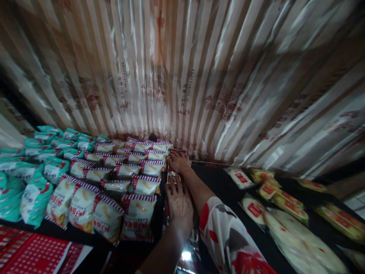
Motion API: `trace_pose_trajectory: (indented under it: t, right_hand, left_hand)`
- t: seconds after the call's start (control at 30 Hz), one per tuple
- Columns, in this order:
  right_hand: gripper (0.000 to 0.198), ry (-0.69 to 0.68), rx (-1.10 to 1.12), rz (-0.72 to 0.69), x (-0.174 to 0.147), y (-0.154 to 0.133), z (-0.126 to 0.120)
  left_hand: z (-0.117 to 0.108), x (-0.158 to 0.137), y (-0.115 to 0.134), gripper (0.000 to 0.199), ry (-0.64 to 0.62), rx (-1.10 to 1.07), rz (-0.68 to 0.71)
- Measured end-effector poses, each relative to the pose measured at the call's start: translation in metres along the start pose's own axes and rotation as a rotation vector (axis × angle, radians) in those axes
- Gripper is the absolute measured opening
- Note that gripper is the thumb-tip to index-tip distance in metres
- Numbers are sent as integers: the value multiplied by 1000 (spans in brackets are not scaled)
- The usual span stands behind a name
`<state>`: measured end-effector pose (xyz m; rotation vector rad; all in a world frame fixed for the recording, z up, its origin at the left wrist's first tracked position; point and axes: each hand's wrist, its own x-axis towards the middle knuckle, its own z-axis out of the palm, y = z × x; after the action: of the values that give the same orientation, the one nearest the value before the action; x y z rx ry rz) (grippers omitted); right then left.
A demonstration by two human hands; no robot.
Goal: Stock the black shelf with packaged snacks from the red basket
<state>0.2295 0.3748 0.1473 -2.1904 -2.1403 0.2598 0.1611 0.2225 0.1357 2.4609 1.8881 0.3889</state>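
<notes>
My left hand (179, 207) lies flat with its fingers spread, over a narrow row of shiny packages (172, 173) on the black shelf. Farther back along the same row, my right hand (179, 161) rests palm down with its fingers stretched out on a dark red and silver package. Both hands cover much of the row, so its packages are partly hidden. Close to the left of my hands stand rows of white snack bags (138, 217) with red and blue striped tops.
Teal bags (36, 198) fill the far left. A red plastic basket (42, 251) sits at the lower left. To the right, flat white rounds in clear wrap (302, 236) and yellow food packs (291, 205) lie on the black surface (211, 179). A printed plastic curtain (171, 76) hangs behind.
</notes>
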Motion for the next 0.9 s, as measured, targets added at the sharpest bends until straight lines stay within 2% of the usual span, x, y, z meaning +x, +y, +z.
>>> trace_pose_trajectory:
  t: [0.23,0.4,0.63,0.9]
  right_hand:
    - [55,40,37,-33,-1,3,-2]
    - [50,60,82,-21,1,4,-9]
    - [44,180,168,-134,-4,14,-17]
    - [33,496,404,-196,-41,34,-17]
  left_hand:
    - [-9,-2,-1,55,-45,-71,26]
    - [-10,-3,-1,49,-11,-97,2]
    - [-20,-4,1,50,25,-207,-38]
    - [-16,-5,3,53,34,-219,-43]
